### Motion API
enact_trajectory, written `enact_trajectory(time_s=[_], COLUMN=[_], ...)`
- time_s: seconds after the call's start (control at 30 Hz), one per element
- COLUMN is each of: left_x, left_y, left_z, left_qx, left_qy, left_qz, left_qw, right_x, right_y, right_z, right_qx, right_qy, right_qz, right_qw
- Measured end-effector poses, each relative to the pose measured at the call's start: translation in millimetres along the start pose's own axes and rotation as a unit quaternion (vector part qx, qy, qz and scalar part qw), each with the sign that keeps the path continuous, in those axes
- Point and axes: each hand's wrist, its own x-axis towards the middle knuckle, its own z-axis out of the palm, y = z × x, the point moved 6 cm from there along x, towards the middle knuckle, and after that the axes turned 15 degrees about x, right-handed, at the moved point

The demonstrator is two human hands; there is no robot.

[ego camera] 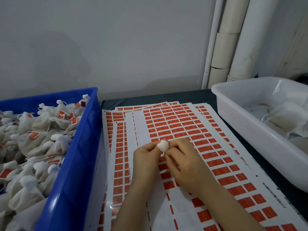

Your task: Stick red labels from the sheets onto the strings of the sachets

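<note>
Head view: a grey wall fills the upper frame, with a dark table top (191,97) below it.
Label sheets: large white paper sheets printed with rows of red rectangular labels (175,120) lie stacked and overlapping across the centre and lower frame. The top sheet shows bare white columns at centre left.
Left crate: a blue rectangular plastic crate (83,130) at the left edge is heaped with white cloth sachets (41,130). Several carry red tags on their strings.
Right tub: a white rectangular plastic tub (250,120) at the right of the frame holds pale bags, too blurred to detail.
Pipes: white vertical pipes (233,39) stand at the upper right.
Hands: the left hand (146,157) and right hand (185,160) are together at frame centre, above the top sheet, with fingers curled inward.
Task item: one small white cloth sachet (163,145) is pinched between the fingertips of both hands at frame centre.
String: cannot tell where it lies.
</note>
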Motion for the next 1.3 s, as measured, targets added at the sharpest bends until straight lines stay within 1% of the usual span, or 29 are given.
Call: enact_trajectory(time_s=[0.1,0.2,0.27,0.37,0.53,0.63,0.73,0.8,0.83,0.9,1.0,1.03,1.1,1.17,1.23,1.3], left_x=[0,2,3,3,4,6,6,4,2,0,-1,-1,0,0,0,0], left_y=[1,1,3,7,10,8,7,8,9,13,15,15,15,15,14,13], left_z=[0,-1,-1,-1,-3,-3,-1,3,5,7,8,7,6,6,6,6], left_qx=[0.026,0.020,0.012,0.009,0.029,0.036,0.053,0.059,0.059,0.057,0.043,0.042,0.043,0.048,0.058,0.068], left_qy=[0.007,-0.008,-0.029,-0.045,-0.054,-0.057,-0.078,-0.112,-0.128,-0.148,-0.162,-0.161,-0.157,-0.154,-0.150,-0.145], left_qz=[0.015,0.019,0.022,0.040,0.061,0.059,0.053,0.060,0.065,0.076,0.083,0.083,0.075,0.070,0.068,0.067], left_qw=[1.000,1.000,0.999,0.998,0.996,0.996,0.994,0.990,0.988,0.984,0.982,0.983,0.984,0.984,0.985,0.985], right_x=[-3,-4,-3,-2,-2,-1,0,-1,-1,1,-1,0,0,-4,-6,-6], right_y=[4,12,17,20,25,20,13,14,17,24,18,18,22,29,33,34], right_z=[3,3,1,-8,-14,-23,-28,-30,-30,-28,-28,-26,-22,-16,-12,-10], right_qx=[0.044,0.138,0.178,0.202,0.194,0.118,0.064,0.070,0.097,0.156,0.077,0.079,0.128,0.178,0.209,0.225], right_qy=[-0.044,-0.054,-0.029,0.020,0.076,0.123,0.154,0.186,0.196,0.156,0.138,0.130,0.115,0.105,0.095,0.094], right_qz=[0.036,0.124,0.156,0.171,0.171,0.118,0.071,0.058,0.068,0.091,0.055,0.061,0.117,0.190,0.227,0.243], right_qw=[0.997,0.981,0.971,0.964,0.963,0.978,0.983,0.978,0.973,0.971,0.986,0.987,0.978,0.960,0.947,0.939])
